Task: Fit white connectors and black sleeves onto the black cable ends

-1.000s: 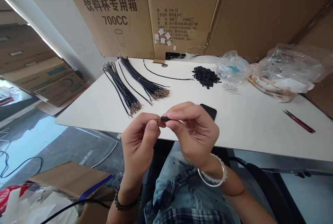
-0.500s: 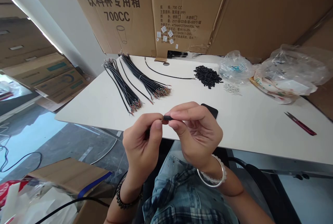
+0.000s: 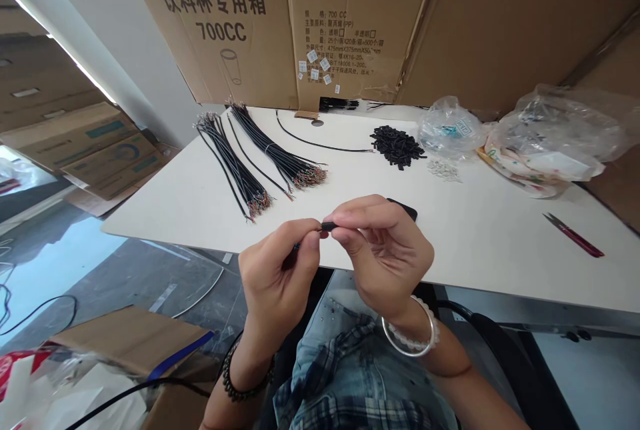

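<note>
Above the table's front edge, my left hand [image 3: 280, 263] pinches a thin cable between thumb and forefinger; most of the cable is hidden in the hand. My right hand [image 3: 385, 250] closes its fingertips on a short black sleeve [image 3: 329, 226]. The sleeve meets the cable's wire end between the two hands, but how far it is over the wires I cannot tell. Beyond my hands lie two bundles of black cables [image 3: 280, 150] with frayed copper-coloured ends, and a single black cable [image 3: 325, 145]. A pile of similar black sleeves [image 3: 397, 147] is at the back.
On the white table [image 3: 480, 243] are small clear pieces [image 3: 444, 171], plastic bags [image 3: 550, 143], red-handled snips [image 3: 574, 235] and a black flat object [image 3: 406, 210] partly behind my right hand. A large cardboard box [image 3: 240, 70] stands along the back. An open carton [image 3: 130, 337] is at lower left.
Both hands have shifted slightly right, still pinching. Less of the black sleeve and bare wire shows between the fingertips. The whole view has moved a little.
</note>
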